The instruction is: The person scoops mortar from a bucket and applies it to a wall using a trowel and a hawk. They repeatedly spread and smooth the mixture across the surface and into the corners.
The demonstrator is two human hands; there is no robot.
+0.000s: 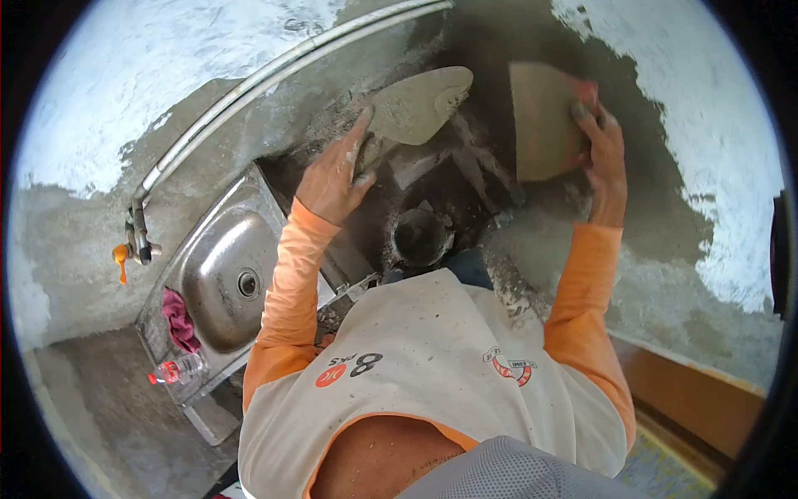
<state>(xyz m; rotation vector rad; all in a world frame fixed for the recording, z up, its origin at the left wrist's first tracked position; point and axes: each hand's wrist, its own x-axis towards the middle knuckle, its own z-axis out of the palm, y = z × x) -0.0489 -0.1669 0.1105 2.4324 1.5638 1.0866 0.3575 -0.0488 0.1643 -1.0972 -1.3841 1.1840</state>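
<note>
The fingers of the left hand (328, 179) are closed around the handle of a trowel (411, 108), whose broad blade reaches out to the right of the sink (218, 312), beyond its far end; grey paste (450, 101) clings near the tip. The fingers of the right hand (607, 154) are pinched round the red-marked grip of a wide scraper (540, 125), farther right from the sink. The scraper is blurred, so I cannot tell whether its edge touches the wall (652, 179), which is dark grey there and patchy white farther out.

Between sink and scraper, close to the body, sits a bucket (418, 237). A dark red cloth (179, 320) and a bottle (180, 368) lie on the sink's left side, below a tap (141, 245) with an orange handle.

The likeliest trouble, I judge, is paste dropping off the trowel if its blade tips. A tilted scraper could gouge the surface should one corner dig in, and swinging both tools close together might knock their blades.
</note>
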